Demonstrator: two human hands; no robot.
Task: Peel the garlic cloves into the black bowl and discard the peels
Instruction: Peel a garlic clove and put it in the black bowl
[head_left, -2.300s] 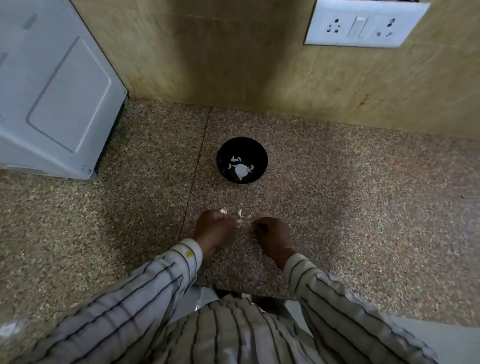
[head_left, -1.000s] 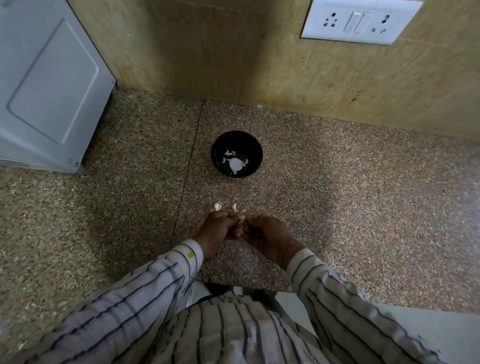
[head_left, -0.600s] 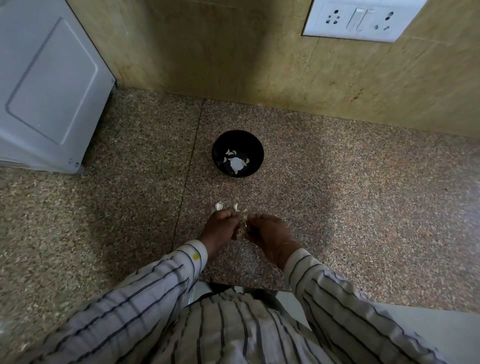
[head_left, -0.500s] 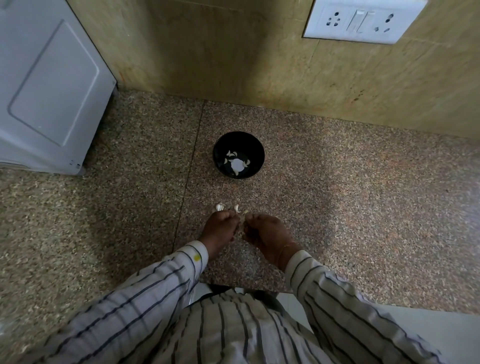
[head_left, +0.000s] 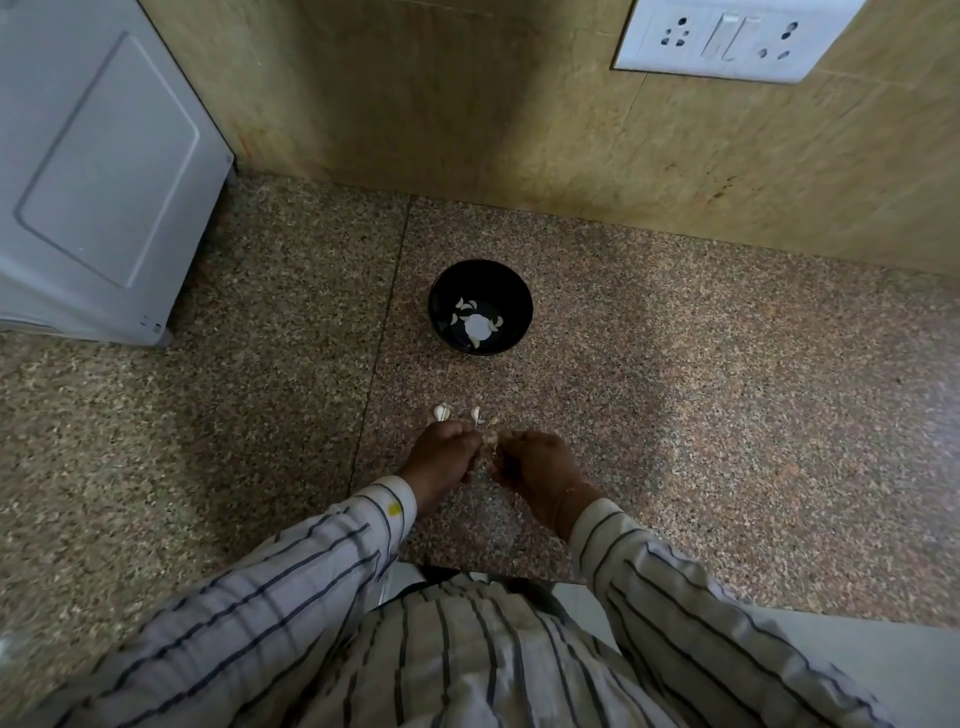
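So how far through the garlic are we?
Several peeled cloves already lie in the black bowl. Both hands, left hand and right hand, work a clove between them. Two loose cloves wait on the counter; discarding the peels remains.

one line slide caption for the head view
Both hands, left and right, work garlic over speckled granite counter, before round black bowl holding peeled cloves.

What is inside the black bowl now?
The black bowl holds several small white garlic cloves on its bottom. The near wall hides a little of the bottom, so more may lie there. Neither hand reaches into it.
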